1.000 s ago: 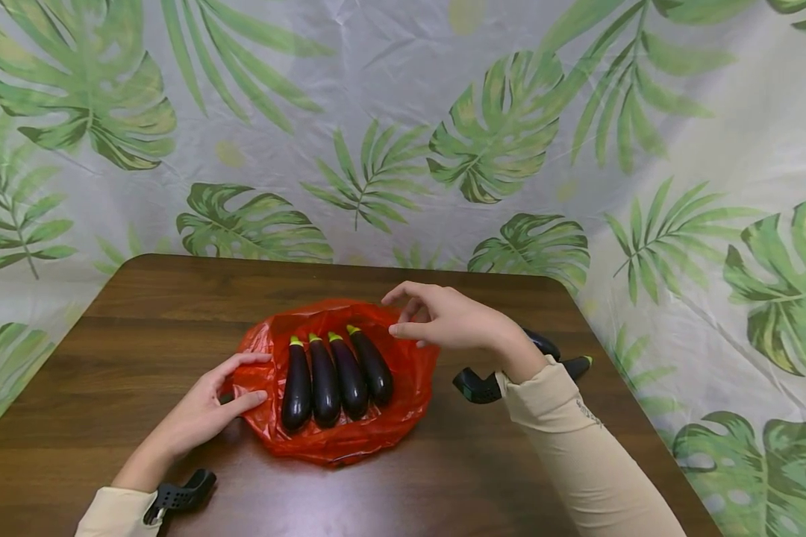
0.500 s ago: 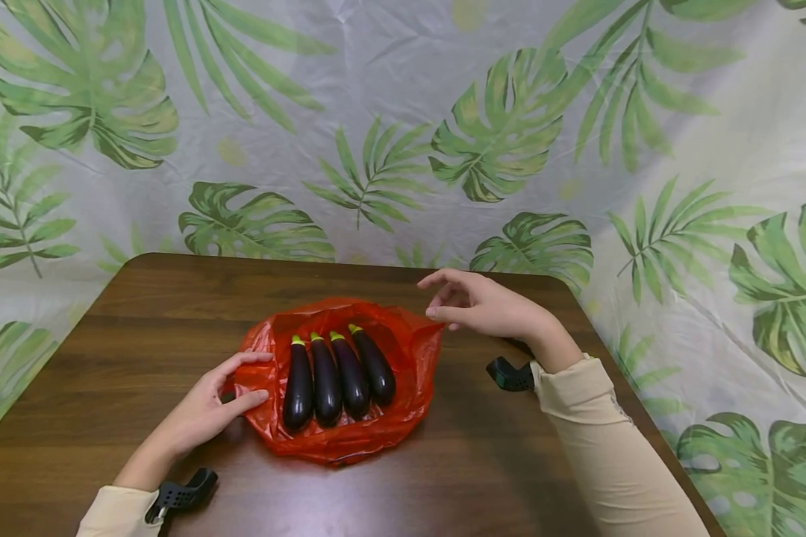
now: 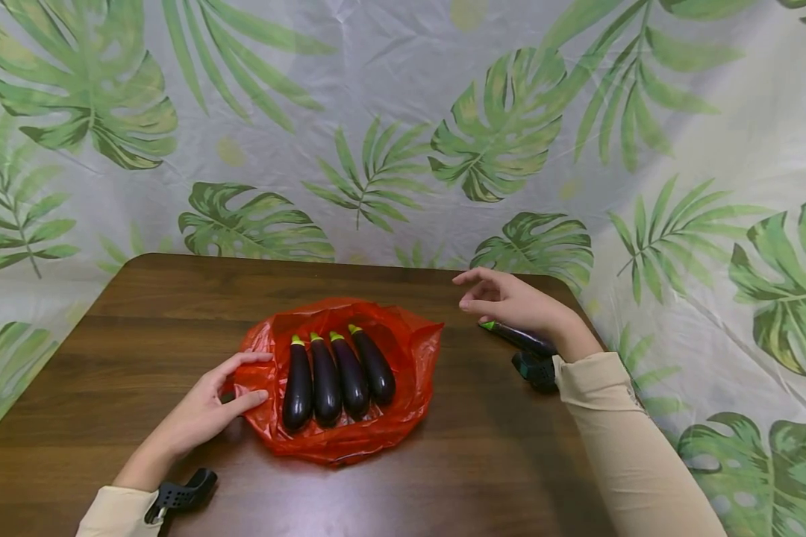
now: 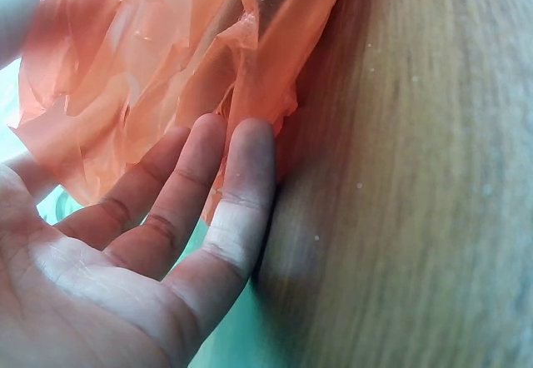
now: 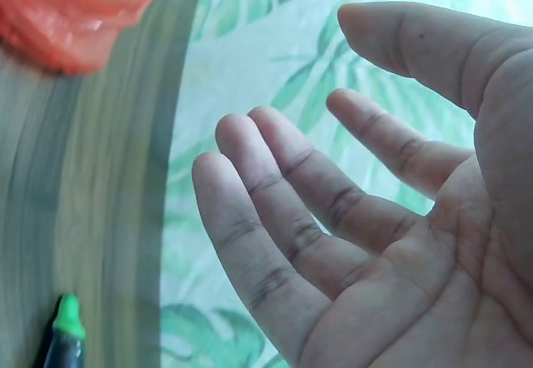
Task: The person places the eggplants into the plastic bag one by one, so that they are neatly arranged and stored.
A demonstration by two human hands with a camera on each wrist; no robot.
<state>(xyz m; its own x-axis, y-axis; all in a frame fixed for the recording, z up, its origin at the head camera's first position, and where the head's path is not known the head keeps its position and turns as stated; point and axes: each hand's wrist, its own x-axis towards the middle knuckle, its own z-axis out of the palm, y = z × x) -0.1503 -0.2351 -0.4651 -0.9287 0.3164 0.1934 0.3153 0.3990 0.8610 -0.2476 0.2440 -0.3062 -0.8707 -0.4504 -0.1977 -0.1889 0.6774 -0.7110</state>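
Several dark purple eggplants (image 3: pixel 325 384) lie side by side in a spread-out red plastic bag (image 3: pixel 416 391), green caps pointing away from me. My left hand (image 3: pixel 208 403) rests at the bag's left side, thumb and fingers apart. In the left wrist view, its lightly bent fingers (image 4: pixel 241 176) touch the crinkled plastic. To the right of the bag my right hand (image 3: pixel 510 302) hovers with nothing in it, fingers loosely bent. Just below that hand, an eggplant (image 3: pixel 517 337) lies on the table, its far end partly covered by the wrist. Its green cap (image 5: pixel 70 316) shows in the right wrist view.
The dark wooden table (image 3: pixel 175 298) ends at a back edge near a leaf-patterned sheet (image 3: pixel 376 112). A black wrist-camera mount (image 3: pixel 181 496) sits on the left wrist, and another mount (image 3: pixel 536 373) on the right.
My right hand has moved right, from over the bag's right rim to above the loose eggplant. The bag's right rim now sticks out in a point. My left hand stays put.
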